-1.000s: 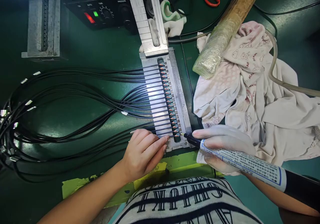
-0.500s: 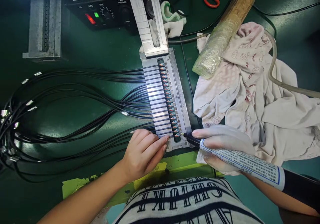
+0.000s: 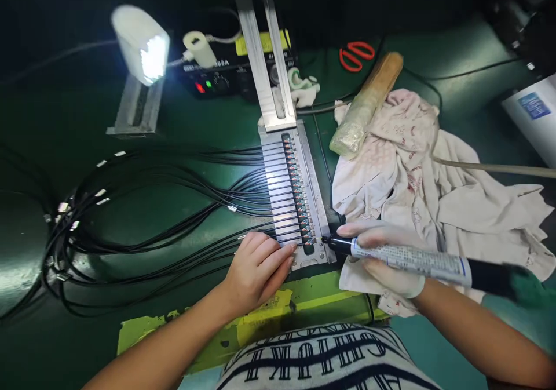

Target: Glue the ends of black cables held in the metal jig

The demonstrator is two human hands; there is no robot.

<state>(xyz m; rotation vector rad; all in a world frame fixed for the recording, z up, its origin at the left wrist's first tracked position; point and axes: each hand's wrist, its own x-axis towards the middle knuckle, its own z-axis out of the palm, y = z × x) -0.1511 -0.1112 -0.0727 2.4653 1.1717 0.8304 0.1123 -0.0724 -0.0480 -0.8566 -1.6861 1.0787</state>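
My bare left hand lies at the lower end of a metal fixture, its fingers closed on the lowest black cable near the end. Several black cables lie side by side across the fixture, their small connectors lined up over a slot. A thin white glove covers my right hand, closed around a labelled dispensing syringe with black ends. Its tip is beside the lowest connector; whether they touch I cannot tell.
Looped cables lie left. A lit lamp and a black dispenser box are behind. Cloth, a film-wrapped roll and red-handled scissors are right. A metal arm extends from the fixture. A yellow-green strip edges the table.
My view has shifted and widened, bringing the whole lamp into sight. Both hands keep about the same place at the fixture; the syringe lies a little flatter across the view.
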